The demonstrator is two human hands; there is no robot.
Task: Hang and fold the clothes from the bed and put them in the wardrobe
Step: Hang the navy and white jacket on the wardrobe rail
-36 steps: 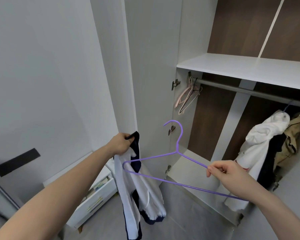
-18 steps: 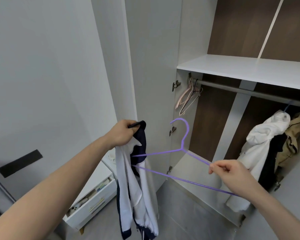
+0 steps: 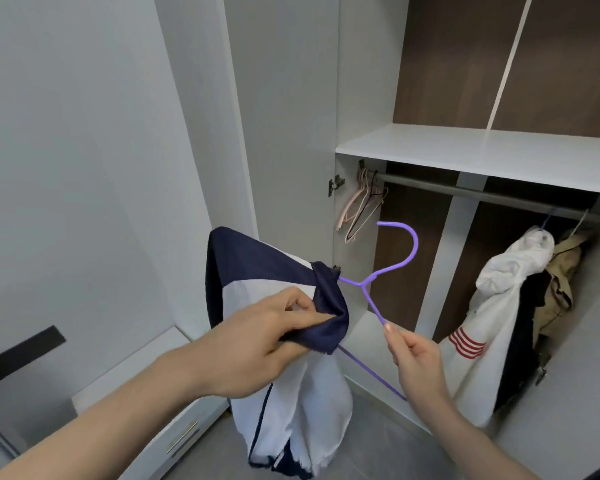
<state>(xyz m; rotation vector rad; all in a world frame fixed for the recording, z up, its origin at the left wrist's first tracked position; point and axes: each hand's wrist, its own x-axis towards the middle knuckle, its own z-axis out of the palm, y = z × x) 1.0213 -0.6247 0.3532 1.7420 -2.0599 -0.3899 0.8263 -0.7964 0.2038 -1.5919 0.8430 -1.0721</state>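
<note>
We note the left hand (image 3: 257, 344) gripping the navy-white garment (image 3: 267, 271), the right hand (image 3: 418, 355) pinching the purple hanger (image 3: 400, 261); hanging underway, second shoulder needs threading next.

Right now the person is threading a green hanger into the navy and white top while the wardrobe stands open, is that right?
Not quite: the hanger is purple, not green, as the head view shows. The right hand pinches it, the left hand grips the navy and white top, and the wardrobe stands open.
</note>
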